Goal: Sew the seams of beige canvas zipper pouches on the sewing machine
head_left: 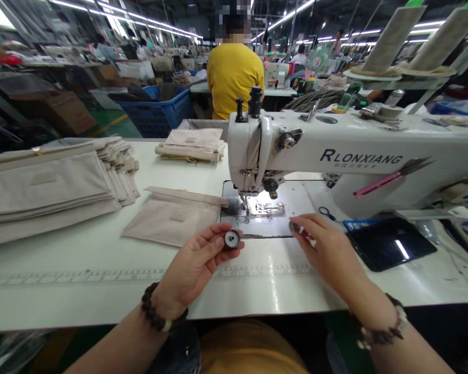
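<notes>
My left hand point(197, 259) pinches a small round metal bobbin case point(232, 239) between thumb and fingers, just in front of the sewing machine's needle plate point(257, 218). My right hand point(322, 246) rests on the table with its fingertips at the right front edge of that plate; whether it holds anything small I cannot tell. The white sewing machine point(335, 150) stands right behind both hands, its needle area lit. A beige fabric pouch point(171, 218) lies flat left of the needle.
A tall stack of beige pouches point(50, 192) fills the table's left side, a smaller stack point(193, 145) at the back. A dark phone point(390, 241) lies to the right. Pink-handled scissors point(390, 176) rest on the machine. A person in a yellow shirt point(234, 72) sits ahead.
</notes>
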`<state>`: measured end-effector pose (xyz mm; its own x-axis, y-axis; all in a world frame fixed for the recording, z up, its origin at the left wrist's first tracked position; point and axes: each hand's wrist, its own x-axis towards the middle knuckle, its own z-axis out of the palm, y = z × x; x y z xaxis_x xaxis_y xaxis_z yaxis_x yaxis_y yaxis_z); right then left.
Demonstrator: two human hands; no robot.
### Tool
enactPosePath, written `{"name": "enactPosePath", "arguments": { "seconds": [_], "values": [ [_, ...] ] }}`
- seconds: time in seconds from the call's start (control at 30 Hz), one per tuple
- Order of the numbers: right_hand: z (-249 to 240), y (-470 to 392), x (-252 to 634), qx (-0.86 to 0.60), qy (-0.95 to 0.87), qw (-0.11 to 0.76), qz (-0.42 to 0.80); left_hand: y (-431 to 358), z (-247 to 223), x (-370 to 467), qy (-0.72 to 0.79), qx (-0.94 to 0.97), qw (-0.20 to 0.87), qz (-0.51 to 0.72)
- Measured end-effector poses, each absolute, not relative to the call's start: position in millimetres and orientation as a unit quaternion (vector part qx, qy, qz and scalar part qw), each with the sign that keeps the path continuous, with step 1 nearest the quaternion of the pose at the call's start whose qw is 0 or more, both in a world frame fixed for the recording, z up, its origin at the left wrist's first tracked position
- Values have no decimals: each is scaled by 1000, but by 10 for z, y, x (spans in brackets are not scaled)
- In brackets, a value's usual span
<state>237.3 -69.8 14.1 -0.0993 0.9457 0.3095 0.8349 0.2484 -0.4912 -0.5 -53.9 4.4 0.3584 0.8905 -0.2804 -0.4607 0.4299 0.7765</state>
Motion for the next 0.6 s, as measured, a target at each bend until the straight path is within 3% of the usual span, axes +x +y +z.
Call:
{"name": "enactPosePath", "arguments": {
  "seconds": [0.07, 0.13, 0.27, 0.37, 0.43, 0.5, 0.6],
  "values": [
    [97, -598, 2564, -640, -741, 198, -29, -534, 56, -22, 353, 268, 783, 436],
    [21, -530, 2681, -648, -751, 119, -55, -540, 71, -33, 355, 248, 789, 436],
    [-16, -519, 2730, -650, -752, 85, -64, -546, 84, -50, 362, 232, 789, 439],
    [248, -548, 2775, -643, -753, 126, -63, -536, 67, -63, 374, 220, 791, 432],
    [566, -546, 2844, -618, -753, 216, -69, -524, 39, -67, 385, 214, 792, 423],
    [933, -499, 2926, -595, -720, 332, -130, -512, 4, -71, 394, 215, 788, 421],
    [1416, -303, 3053, -594, -671, 382, -223, -499, -57, -82, 397, 206, 790, 419]
  ]
}}
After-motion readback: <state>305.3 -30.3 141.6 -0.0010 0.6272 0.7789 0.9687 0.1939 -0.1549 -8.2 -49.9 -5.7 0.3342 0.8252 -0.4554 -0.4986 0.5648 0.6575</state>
